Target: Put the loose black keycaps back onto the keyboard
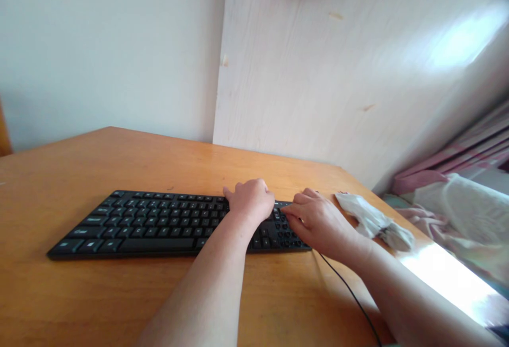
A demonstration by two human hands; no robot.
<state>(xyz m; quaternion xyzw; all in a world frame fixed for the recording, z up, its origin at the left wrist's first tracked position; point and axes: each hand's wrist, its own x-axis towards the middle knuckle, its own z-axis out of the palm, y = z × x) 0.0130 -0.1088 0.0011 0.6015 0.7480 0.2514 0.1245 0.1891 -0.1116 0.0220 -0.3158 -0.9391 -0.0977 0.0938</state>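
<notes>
A black keyboard (159,244) lies flat on the wooden table. My left hand (251,199) rests over its right part, near the back edge; the fingers are curled, and their tips are mostly hidden behind the hand. My right hand (318,221) is at the number pad (287,234), at the keyboard's right end. Its thumb and index finger are bent together over the upper keys, and whatever may be between them is too small to make out. Several number pad spots look like dark, round recesses rather than flat keycaps.
A crumpled whitish plastic bag (368,215) lies right of my right hand. A thin black cable (350,288) runs beneath my right forearm to the table's front. The wooden table (99,296) meets a pale wall (119,50). Pink and white cloth (461,204) sits beyond the right edge.
</notes>
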